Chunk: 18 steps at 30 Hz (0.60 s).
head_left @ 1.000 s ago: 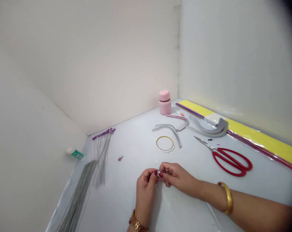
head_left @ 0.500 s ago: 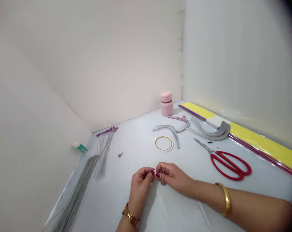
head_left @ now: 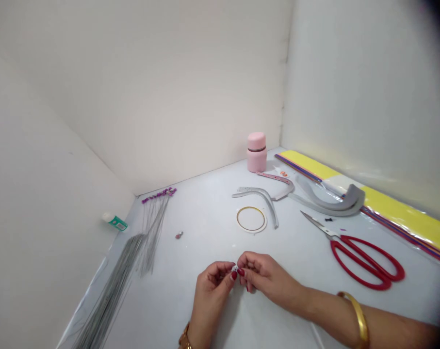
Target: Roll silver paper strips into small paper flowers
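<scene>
My left hand [head_left: 210,293] and my right hand [head_left: 263,276] meet low in the middle of the view, fingertips pinching a tiny white and silver bead-like piece [head_left: 235,268] between them. Its exact form is partly hidden by my fingers. A similar small purple and silver piece [head_left: 178,235] lies on the white sheet left of my hands. Farther left is a bundle of thin grey wires [head_left: 110,295], and a row of purple-tipped wires [head_left: 157,195] lies beyond it. A gold-edged paper ring [head_left: 251,219] lies ahead of my hands.
Red-handled scissors [head_left: 361,261] lie to the right, with curved grey paper strips [head_left: 329,201] behind them. A pink jar [head_left: 256,152] stands in the corner. Yellow card sheets [head_left: 398,208] lie along the right wall, and a green-labelled glue tube [head_left: 115,222] lies at the left wall.
My fingers have closed in around the small piece, which now shows between them. The whole scene has shifted slightly in view as my head moved.
</scene>
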Each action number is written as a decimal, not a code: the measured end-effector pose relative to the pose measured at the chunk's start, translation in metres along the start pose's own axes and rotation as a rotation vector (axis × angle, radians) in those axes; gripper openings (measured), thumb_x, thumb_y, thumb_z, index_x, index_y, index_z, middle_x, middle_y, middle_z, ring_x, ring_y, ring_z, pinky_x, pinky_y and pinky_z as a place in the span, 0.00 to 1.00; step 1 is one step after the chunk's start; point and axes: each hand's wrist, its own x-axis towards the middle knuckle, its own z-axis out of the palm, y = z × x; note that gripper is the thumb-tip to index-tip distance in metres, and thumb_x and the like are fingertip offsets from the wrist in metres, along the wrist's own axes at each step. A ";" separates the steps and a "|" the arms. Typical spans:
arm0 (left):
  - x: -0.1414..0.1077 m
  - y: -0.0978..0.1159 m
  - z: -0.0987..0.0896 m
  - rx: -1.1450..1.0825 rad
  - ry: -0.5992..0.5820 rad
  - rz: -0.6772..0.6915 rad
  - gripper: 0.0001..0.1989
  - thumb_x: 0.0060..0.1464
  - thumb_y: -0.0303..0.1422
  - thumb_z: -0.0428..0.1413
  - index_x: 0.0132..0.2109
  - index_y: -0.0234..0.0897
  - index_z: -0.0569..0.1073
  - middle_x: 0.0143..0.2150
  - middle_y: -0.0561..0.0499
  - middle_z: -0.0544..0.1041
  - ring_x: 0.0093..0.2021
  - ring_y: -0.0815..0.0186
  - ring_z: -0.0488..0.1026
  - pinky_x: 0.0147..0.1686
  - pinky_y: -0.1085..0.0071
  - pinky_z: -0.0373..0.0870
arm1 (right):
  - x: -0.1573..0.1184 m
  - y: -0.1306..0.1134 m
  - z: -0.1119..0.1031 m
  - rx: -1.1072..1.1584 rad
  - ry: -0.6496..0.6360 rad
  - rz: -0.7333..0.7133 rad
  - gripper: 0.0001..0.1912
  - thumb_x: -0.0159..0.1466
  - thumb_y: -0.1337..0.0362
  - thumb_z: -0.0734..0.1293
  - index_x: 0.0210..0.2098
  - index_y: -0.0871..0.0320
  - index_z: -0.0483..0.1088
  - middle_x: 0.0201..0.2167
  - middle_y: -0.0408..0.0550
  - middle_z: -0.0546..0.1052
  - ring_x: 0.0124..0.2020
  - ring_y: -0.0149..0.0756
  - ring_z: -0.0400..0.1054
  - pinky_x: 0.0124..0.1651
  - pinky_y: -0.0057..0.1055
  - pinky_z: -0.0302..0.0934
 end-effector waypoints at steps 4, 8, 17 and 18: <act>-0.001 -0.001 -0.002 0.006 0.030 -0.032 0.06 0.47 0.31 0.58 0.33 0.33 0.76 0.26 0.50 0.77 0.28 0.68 0.70 0.30 0.75 0.66 | -0.001 -0.001 0.000 -0.039 -0.005 0.010 0.06 0.60 0.64 0.60 0.29 0.59 0.64 0.22 0.41 0.68 0.21 0.28 0.62 0.26 0.25 0.57; -0.004 0.000 -0.002 -0.003 0.031 -0.044 0.06 0.47 0.31 0.58 0.32 0.33 0.76 0.25 0.51 0.76 0.26 0.69 0.69 0.28 0.76 0.65 | -0.001 -0.002 0.001 -0.117 0.000 -0.011 0.08 0.61 0.62 0.60 0.30 0.59 0.65 0.20 0.40 0.67 0.22 0.28 0.61 0.26 0.24 0.56; -0.006 -0.001 0.001 -0.019 0.035 -0.019 0.05 0.47 0.31 0.58 0.33 0.34 0.76 0.25 0.51 0.76 0.28 0.68 0.71 0.29 0.75 0.66 | -0.004 -0.005 0.003 -0.078 0.033 -0.012 0.09 0.59 0.59 0.63 0.28 0.59 0.64 0.19 0.40 0.66 0.22 0.28 0.60 0.26 0.25 0.55; -0.006 -0.002 0.001 -0.024 0.026 -0.016 0.06 0.47 0.31 0.58 0.33 0.34 0.76 0.26 0.51 0.76 0.28 0.68 0.71 0.30 0.75 0.67 | -0.003 -0.005 0.002 -0.037 0.033 0.012 0.09 0.58 0.59 0.63 0.28 0.59 0.64 0.19 0.39 0.66 0.21 0.28 0.60 0.25 0.25 0.55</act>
